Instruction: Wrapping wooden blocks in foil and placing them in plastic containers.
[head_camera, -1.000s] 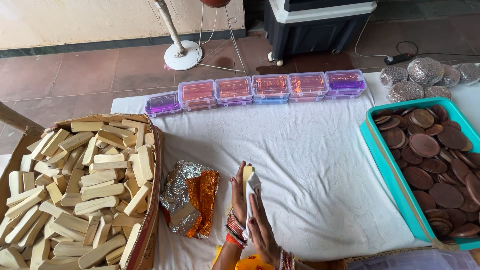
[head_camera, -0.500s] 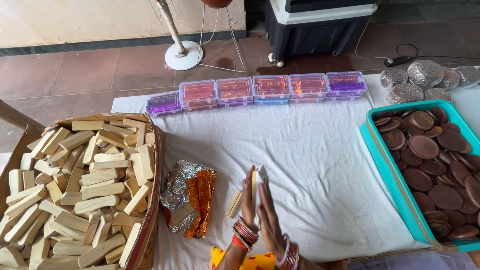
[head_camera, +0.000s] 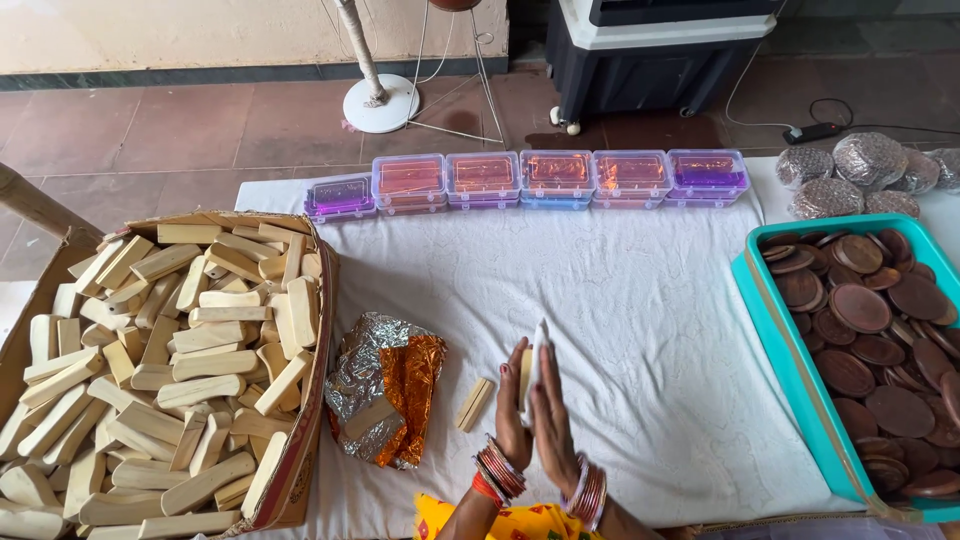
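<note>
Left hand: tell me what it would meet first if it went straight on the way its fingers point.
The left hand points away across the white cloth. That stretch looks free; the first thing in line is probably the row of clear plastic boxes at the far edge, though depth is hard to judge.

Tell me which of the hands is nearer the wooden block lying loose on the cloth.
Left. The left hand is just right of the wooden block; the right hand lies beyond it, farther away.

blocks: matt wood | wrapper: crinkled glossy foil | tablecloth: white cloth
</note>
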